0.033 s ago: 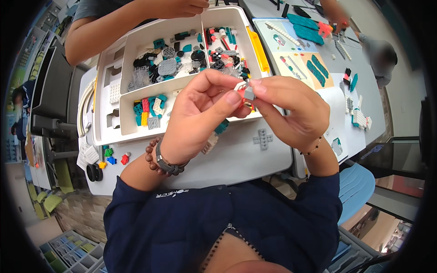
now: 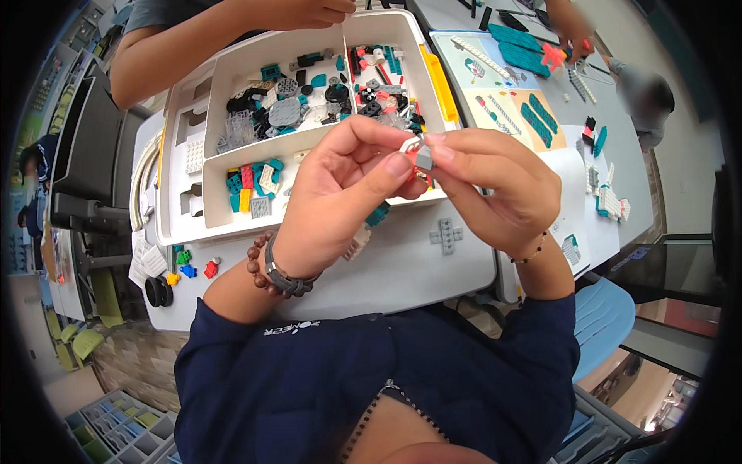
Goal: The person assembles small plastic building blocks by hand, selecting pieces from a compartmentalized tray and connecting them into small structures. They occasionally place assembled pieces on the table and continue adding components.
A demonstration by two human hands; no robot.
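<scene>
In front of my chest, my left hand (image 2: 336, 182) and my right hand (image 2: 502, 174) meet over a small cluster of building bricks. My left thumb and fingers pinch its white toothed or holed piece (image 2: 410, 145) and a coral part that is mostly covered. Between my right thumb and forefinger is a small grey brick (image 2: 423, 159), touching the white piece. How the pieces join is hidden by my fingertips. Beneath my left hand, a teal brick (image 2: 377, 215) and a pale studded piece show in part. A grey cross-shaped studded piece (image 2: 446, 236) lies on the table below my right hand.
A white sorting tray (image 2: 182, 220) of mixed bricks stands behind my hands; a person's forearm (image 2: 193, 58) reaches over it. Instruction sheets (image 2: 495, 104) lie to the right. Black wheels (image 2: 159, 292) and small coloured pieces sit at the table's left. Another hand (image 2: 568, 31) works at upper right.
My hands and the bricks in them look nearly unmoved. At the upper right, the coral piece by the other person's hand has shifted slightly.
</scene>
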